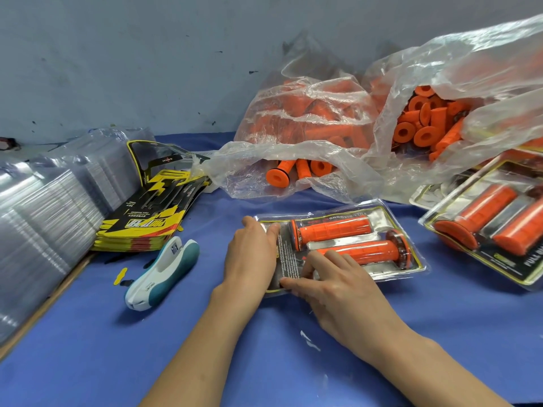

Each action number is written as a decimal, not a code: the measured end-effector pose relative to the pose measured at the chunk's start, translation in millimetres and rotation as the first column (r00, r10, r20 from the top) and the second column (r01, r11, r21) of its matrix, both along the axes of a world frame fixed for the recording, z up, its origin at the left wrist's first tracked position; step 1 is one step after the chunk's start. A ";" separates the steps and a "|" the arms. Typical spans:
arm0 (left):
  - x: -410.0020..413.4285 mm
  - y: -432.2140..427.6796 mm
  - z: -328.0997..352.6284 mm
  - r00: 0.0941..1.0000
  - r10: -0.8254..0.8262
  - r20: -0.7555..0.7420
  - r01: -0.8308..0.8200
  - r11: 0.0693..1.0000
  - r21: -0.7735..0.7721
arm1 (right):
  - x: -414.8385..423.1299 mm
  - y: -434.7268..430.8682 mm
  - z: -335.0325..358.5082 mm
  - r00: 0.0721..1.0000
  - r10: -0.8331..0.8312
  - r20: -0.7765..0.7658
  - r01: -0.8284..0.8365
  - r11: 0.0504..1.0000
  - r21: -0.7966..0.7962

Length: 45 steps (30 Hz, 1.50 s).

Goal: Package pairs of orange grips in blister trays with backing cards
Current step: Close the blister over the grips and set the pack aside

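- Left hand [252,254]: fingers straight, pressing flat on the left end of the blister pack [338,245], centre frame.
- Right hand [332,283]: fingertips spread, pressing its near edge and backing card [289,259].
- Two orange grips [335,229] seated inside.
- Judged light; thin, springy, slippery shell. Best held at the flat rim.
- Stapler [163,273] lies left.

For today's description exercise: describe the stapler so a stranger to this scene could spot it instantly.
Start at the blue table cover and find the stack of yellow-and-black backing cards on its left. Just in front of the cards lies the stapler, left of the left hand. It alone is white and teal, smooth and curved.
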State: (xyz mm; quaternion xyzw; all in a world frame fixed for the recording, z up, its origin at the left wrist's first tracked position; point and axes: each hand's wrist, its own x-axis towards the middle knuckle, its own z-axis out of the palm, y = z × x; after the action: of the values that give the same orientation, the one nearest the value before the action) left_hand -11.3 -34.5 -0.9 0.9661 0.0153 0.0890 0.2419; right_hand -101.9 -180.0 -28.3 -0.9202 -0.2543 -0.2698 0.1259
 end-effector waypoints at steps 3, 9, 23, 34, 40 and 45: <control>-6.8 13.6 5.2 0.978 -0.096 -0.183 0.057 0.976 -0.209 | 1.1 -0.1 0.3 1.000 -0.005 0.003 0.005 1.000 0.006; -48.4 33.2 4.1 0.847 -0.356 -0.395 0.033 0.777 -0.629 | 4.8 0.4 -0.9 0.999 -0.027 0.026 0.027 0.999 0.029; -40.7 61.9 7.9 0.990 -0.105 -0.092 0.077 0.959 -0.273 | 4.0 -5.5 4.9 0.999 0.031 0.026 -0.032 0.998 0.062; -32.6 121.8 -0.1 0.962 0.181 0.207 -0.249 0.891 0.379 | 2.5 -8.1 9.2 1.000 0.023 -0.008 -0.023 0.999 0.037; -35.7 125.1 0.7 0.973 0.214 0.088 -0.231 0.876 0.424 | 6.0 -6.7 11.9 1.000 -0.004 0.003 0.004 0.998 0.065; -40.9 112.1 23.2 0.998 0.023 0.065 0.000 0.945 -0.328 | 11.1 -2.9 13.4 0.999 -0.047 0.019 0.045 0.995 0.090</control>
State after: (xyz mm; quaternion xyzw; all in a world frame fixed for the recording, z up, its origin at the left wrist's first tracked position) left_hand -52.2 77.6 22.3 0.9087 0.0275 0.1197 0.3990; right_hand -90.9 -182.8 -15.0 -0.9163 -0.2220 -0.2937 0.1579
